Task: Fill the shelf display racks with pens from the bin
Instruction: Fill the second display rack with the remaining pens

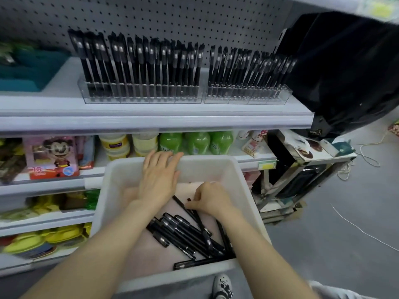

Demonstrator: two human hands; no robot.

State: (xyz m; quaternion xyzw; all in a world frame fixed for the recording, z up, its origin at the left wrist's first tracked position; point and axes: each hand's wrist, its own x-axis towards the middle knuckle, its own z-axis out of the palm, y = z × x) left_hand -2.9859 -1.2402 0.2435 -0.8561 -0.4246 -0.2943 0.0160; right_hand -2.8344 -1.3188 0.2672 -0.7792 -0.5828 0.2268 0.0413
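Two bare forearms stretched over the white bin point(245, 176), with a patterned shoe point(222, 285) just below its near wall. Loose black pens point(183, 235) lay heaped in the bin's near right corner, slanting toward the right hand point(211, 199). That hand's fingers were curled tight, thumb and fingertips pinching the upper end of one pen point(180, 204), whose lower end ran down into the heap. The left hand point(158, 178) lay flat with straight, close fingers point(170, 157) resting on the bin's far rim, well apart from the pens. On the top shelf point(151, 118) stood two clear racks, the left rack point(140, 94) and right rack point(248, 96) side by side, both packed with upright black pens.
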